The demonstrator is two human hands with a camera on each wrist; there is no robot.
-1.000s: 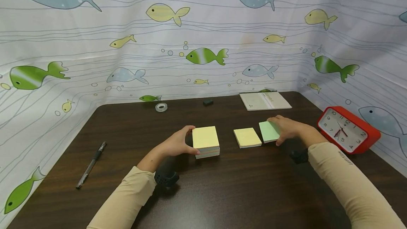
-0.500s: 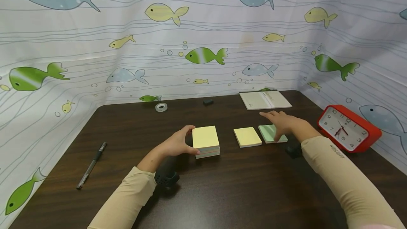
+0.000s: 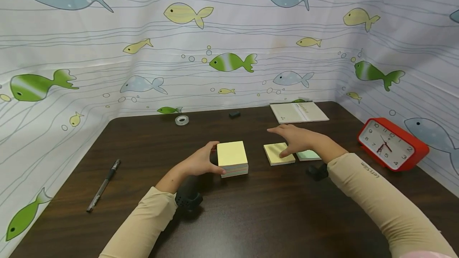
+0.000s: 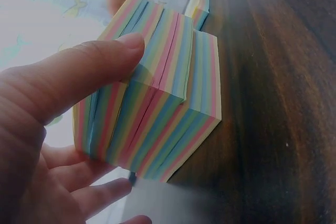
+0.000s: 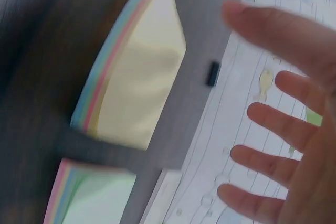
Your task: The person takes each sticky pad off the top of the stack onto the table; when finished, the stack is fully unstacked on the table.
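Note:
My left hand (image 3: pixel 198 161) grips a stack of sticky note pads (image 3: pixel 232 153), yellow on top, on the dark table. In the left wrist view the thumb presses one side of the stack's striped layers (image 4: pixel 157 82), with fingers at another side. A single yellow sticky note pad (image 3: pixel 274 152) lies to the right of the stack. Over it hovers my right hand (image 3: pixel 300 138), holding nothing, thumb and fingers spread wide, as the right wrist view also shows. Just right of that pad is a green-topped sticky note pad (image 3: pixel 308 155), partly hidden by the hand.
A red alarm clock (image 3: pixel 392 144) stands at the right. Along the back are a pale notebook (image 3: pixel 299 112), a small black block (image 3: pixel 234 114) and a tape roll (image 3: pixel 181 120). A pen (image 3: pixel 104 185) lies at the left. Fish-printed cloth (image 3: pixel 229 35) walls the table.
My right hand has let go of the green pad, which now lies flat, and has moved left over the yellow pad. The left hand stays on the stack.

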